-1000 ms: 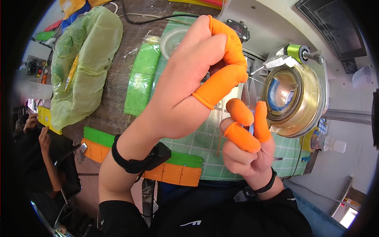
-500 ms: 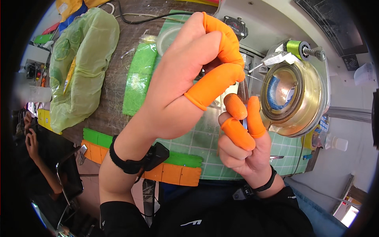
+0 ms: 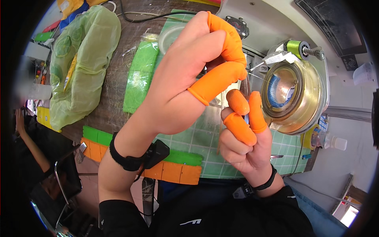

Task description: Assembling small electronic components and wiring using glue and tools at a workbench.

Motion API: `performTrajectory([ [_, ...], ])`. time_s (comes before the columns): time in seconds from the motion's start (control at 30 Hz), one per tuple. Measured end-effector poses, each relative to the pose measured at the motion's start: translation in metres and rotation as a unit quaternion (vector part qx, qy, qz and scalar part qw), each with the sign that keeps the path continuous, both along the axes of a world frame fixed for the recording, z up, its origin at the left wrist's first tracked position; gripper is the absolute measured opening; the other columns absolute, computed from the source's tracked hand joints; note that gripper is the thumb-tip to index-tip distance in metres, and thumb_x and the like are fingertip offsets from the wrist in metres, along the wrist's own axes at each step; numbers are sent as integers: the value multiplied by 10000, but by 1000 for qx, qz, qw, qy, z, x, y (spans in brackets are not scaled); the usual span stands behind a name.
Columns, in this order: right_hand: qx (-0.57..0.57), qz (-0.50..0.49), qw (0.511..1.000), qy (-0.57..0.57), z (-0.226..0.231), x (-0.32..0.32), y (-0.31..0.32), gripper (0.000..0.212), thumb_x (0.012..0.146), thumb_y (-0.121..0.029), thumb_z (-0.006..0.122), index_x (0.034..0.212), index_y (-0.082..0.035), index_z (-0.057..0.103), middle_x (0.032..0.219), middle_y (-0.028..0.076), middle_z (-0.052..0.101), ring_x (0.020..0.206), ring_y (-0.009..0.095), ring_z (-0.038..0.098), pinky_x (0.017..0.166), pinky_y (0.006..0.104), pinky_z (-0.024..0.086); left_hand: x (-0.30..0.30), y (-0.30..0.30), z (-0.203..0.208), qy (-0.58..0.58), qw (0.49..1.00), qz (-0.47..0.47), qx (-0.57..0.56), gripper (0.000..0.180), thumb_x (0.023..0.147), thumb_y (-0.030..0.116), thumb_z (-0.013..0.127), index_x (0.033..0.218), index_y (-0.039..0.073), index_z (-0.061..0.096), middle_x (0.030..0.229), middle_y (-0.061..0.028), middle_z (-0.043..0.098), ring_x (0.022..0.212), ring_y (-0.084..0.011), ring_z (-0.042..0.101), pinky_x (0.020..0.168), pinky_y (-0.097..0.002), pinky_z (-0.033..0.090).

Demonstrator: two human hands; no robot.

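Note:
My left hand (image 3: 193,67) reaches across the bench, orange finger cots on its curled thumb and fingers. Its fingertips are pinched together, and a fine pale strand (image 3: 256,76) runs from them toward a brass-coloured ring (image 3: 294,98) with a blue inner lining. Just below and to the right, my right hand (image 3: 246,146) is raised with orange cots on its thumb and two fingers. These are closed around a small piece with a dark and bluish edge, mostly hidden. The ring belongs to a machine at the right, with a spool of bright green thread (image 3: 294,48) above it.
A green gridded cutting mat (image 3: 185,142) covers the bench. Around it lie a wrapped green pack (image 3: 138,79), a pale green mesh bag (image 3: 92,59), orange strips (image 3: 173,172) and a clear round dish (image 3: 169,37). Another person's arm (image 3: 33,146) shows at the far left.
Both hands have shifted slightly, the left a little to the right and the right slightly upward. Their pinches stay closed. The other person's arm at the far left has moved.

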State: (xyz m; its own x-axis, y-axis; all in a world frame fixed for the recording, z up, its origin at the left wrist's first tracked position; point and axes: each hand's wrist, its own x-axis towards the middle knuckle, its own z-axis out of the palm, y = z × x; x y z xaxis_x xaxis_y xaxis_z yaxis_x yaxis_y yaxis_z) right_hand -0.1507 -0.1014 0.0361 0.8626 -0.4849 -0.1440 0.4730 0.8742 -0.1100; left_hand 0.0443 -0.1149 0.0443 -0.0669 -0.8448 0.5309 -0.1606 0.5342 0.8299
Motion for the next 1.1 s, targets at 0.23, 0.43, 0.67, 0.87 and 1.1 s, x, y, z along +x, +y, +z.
performTrajectory([
  [0.23, 5, 118, 990, 76, -2, -46, 27, 458, 1087, -507, 358, 1066, -75, 509, 711, 27, 448, 485, 81, 321, 395, 225, 197, 13, -3, -7, 53, 996, -69, -23, 114, 919, 108, 638, 884, 1, 622, 1005, -92, 536, 962, -186, 511, 811, -283, 412],
  [0.43, -15, 72, 995, 73, -26, -120, 43, 447, 1067, -461, 445, 1206, -43, 523, 745, 98, 501, 476, 113, 346, 399, 226, 195, 3, -6, -4, 19, 997, -28, -64, 143, 816, 8, 781, 948, 24, 727, 1044, -74, 634, 921, -177, 594, 810, -301, 479],
  [0.67, -102, 51, 988, 105, -37, -153, 59, 465, 1048, -415, 519, 1287, -17, 481, 801, 128, 535, 486, 121, 372, 412, 234, 219, 73, 29, 32, -390, 907, 130, -90, 108, 812, 37, 759, 911, 24, 719, 1039, -103, 681, 968, -278, 648, 845, -359, 514],
  [0.87, -141, 26, 974, 177, -32, -156, 60, 432, 1041, -395, 555, 1201, 1, 496, 785, 106, 531, 489, 101, 370, 415, 229, 230, 90, 90, 20, -582, 783, 217, 48, 70, 857, 70, 668, 895, 12, 679, 858, -125, 594, 866, -328, 609, 784, -415, 474],
  [1.1, -188, 31, 959, 210, -20, -149, 58, 362, 1058, -352, 536, 1130, 2, 508, 691, 51, 475, 484, 74, 349, 421, 226, 240, 58, 130, -5, -662, 713, 192, 133, 138, 805, 58, 611, 896, -6, 693, 1013, -97, 639, 994, -258, 623, 954, -396, 464],
])
